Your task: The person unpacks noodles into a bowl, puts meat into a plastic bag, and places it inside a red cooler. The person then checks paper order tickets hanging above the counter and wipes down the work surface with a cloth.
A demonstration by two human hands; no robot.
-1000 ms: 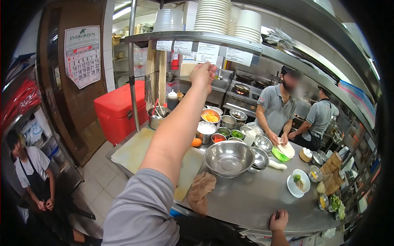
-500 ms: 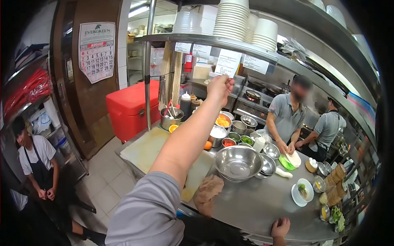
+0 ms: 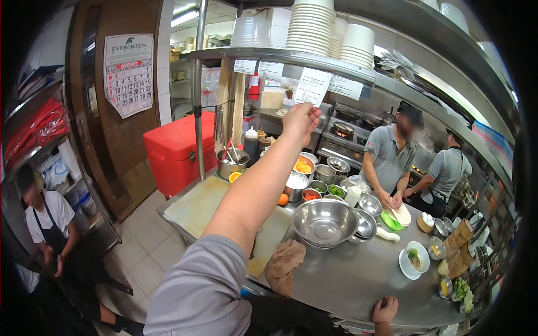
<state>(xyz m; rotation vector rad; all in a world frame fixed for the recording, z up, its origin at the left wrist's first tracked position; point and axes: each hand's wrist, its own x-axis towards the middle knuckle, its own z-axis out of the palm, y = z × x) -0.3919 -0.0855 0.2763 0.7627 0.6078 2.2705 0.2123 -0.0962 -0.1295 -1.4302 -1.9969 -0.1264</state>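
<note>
My left hand (image 3: 302, 123) is raised at the end of my outstretched arm. Its thumb and fingers pinch the lower edge of a printed order ticket (image 3: 312, 87) hanging from the rail under the shelf. My right hand (image 3: 385, 309) rests on the steel counter (image 3: 347, 280) near its front edge, fingers loosely bent and holding nothing visible. A large steel mixing bowl (image 3: 325, 223) stands between my hands, with a crumpled brown cloth (image 3: 286, 263) on its near side. Other tickets (image 3: 270, 70) hang beside the pinched one.
Steel bowls with cut ingredients (image 3: 311, 195) crowd the counter behind the mixing bowl. A white bowl with greens (image 3: 413, 260) stands at right. Across the counter, a co-worker (image 3: 392, 151) handles flat dough (image 3: 400, 214). Stacked containers (image 3: 310, 28) fill the shelf. A red cooler (image 3: 176, 145) stands at left.
The ticket in my left hand tilts slightly more. My right hand stays put. At far left, another person's hands have moved apart. The view has shifted slightly.
</note>
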